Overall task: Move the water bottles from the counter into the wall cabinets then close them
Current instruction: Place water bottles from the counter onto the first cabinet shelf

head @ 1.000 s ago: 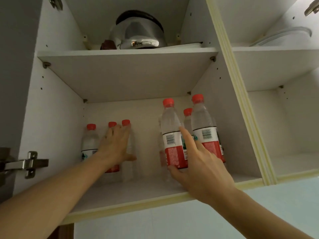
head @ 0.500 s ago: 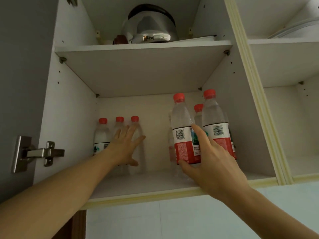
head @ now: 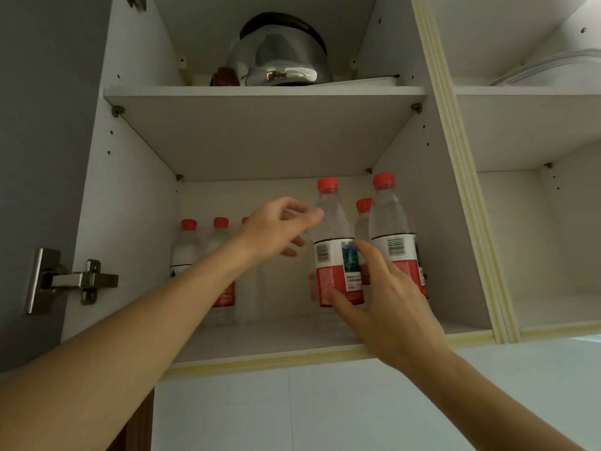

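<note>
The right hand (head: 387, 307) has thumb and forefinger spread against the red label of the front water bottle (head: 336, 252), thumb at the label's lower edge, forefinger on its right side; whether this is a true grip or a steadying touch I cannot tell. The left hand (head: 276, 229) hovers at ten o'clock from that bottle, fingers loosely curled and holding nothing, one fingertip reaching to the bottle's shoulder.

Outward from the hands, two more red-capped bottles stand at three o'clock of the front one: a tall near one (head: 395, 236) and a rear one (head: 363, 222) showing between them. At nine o'clock, behind the left forearm, a back row of bottles (head: 187, 247) stands against the rear wall. All stand upright on the lower shelf (head: 276, 336) of the open wall cabinet (head: 130, 196).

Judging from this, the stocking seems well advanced: at least six bottles are inside. The counter is out of view, so whether more remain there cannot be said. The door hinge (head: 70, 281) at nine o'clock stands swung out, so closing is left to do, and the neighbouring compartment (head: 533, 222) at three o'clock is open too
</note>
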Demonstrator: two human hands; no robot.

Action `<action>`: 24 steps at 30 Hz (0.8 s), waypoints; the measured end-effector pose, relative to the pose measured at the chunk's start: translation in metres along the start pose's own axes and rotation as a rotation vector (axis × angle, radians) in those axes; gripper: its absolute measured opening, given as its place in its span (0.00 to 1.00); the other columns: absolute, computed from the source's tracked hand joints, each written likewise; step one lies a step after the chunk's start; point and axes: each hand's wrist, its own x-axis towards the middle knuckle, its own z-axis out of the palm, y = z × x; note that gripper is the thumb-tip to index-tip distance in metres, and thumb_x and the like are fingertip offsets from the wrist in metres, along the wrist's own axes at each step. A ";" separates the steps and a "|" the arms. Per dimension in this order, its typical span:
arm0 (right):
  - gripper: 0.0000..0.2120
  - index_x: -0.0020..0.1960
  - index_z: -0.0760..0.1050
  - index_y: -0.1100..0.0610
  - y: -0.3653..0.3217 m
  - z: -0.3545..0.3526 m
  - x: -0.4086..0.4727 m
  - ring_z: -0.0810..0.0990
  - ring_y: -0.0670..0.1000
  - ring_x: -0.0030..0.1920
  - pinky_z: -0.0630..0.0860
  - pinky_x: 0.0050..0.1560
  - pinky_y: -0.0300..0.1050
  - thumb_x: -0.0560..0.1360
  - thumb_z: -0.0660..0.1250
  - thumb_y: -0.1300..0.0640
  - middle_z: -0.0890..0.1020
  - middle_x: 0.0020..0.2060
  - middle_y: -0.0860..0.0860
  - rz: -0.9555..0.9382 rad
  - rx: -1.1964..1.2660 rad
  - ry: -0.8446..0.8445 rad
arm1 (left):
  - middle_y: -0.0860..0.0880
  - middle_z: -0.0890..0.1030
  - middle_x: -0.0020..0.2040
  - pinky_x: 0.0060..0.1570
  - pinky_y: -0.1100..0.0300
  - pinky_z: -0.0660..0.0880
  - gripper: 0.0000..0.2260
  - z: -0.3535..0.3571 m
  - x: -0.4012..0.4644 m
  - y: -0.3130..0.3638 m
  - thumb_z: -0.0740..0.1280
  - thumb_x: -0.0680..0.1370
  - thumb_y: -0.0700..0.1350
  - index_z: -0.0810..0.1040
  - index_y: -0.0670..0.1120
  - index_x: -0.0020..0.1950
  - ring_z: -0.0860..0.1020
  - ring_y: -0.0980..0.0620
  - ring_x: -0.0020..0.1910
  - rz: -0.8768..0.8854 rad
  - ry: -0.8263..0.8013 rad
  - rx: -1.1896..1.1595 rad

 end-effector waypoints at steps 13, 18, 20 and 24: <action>0.24 0.71 0.69 0.49 -0.002 -0.009 -0.011 0.78 0.44 0.53 0.79 0.51 0.44 0.77 0.64 0.44 0.80 0.58 0.43 -0.156 0.004 0.080 | 0.49 0.83 0.52 0.37 0.53 0.84 0.25 0.021 -0.019 0.007 0.79 0.72 0.50 0.70 0.53 0.64 0.86 0.54 0.43 -0.122 -0.091 -0.075; 0.24 0.71 0.70 0.49 0.001 -0.008 -0.007 0.70 0.46 0.63 0.74 0.62 0.45 0.77 0.71 0.53 0.74 0.63 0.43 -0.298 -0.044 0.002 | 0.50 0.84 0.51 0.37 0.54 0.84 0.20 -0.011 -0.028 -0.012 0.78 0.73 0.48 0.73 0.56 0.59 0.86 0.54 0.43 -0.161 -0.058 -0.040; 0.27 0.72 0.68 0.48 -0.001 -0.012 0.005 0.69 0.46 0.64 0.74 0.63 0.45 0.76 0.73 0.53 0.71 0.64 0.43 -0.353 -0.098 -0.057 | 0.51 0.84 0.51 0.37 0.55 0.84 0.19 -0.023 -0.032 -0.023 0.78 0.74 0.47 0.73 0.58 0.59 0.85 0.55 0.44 -0.155 -0.047 -0.033; 0.36 0.77 0.59 0.45 -0.023 -0.013 0.050 0.69 0.51 0.70 0.73 0.69 0.52 0.75 0.74 0.50 0.65 0.72 0.47 -0.235 -0.094 -0.210 | 0.54 0.82 0.52 0.34 0.60 0.81 0.22 -0.031 -0.030 -0.040 0.78 0.74 0.46 0.71 0.59 0.60 0.82 0.56 0.47 -0.155 -0.039 -0.026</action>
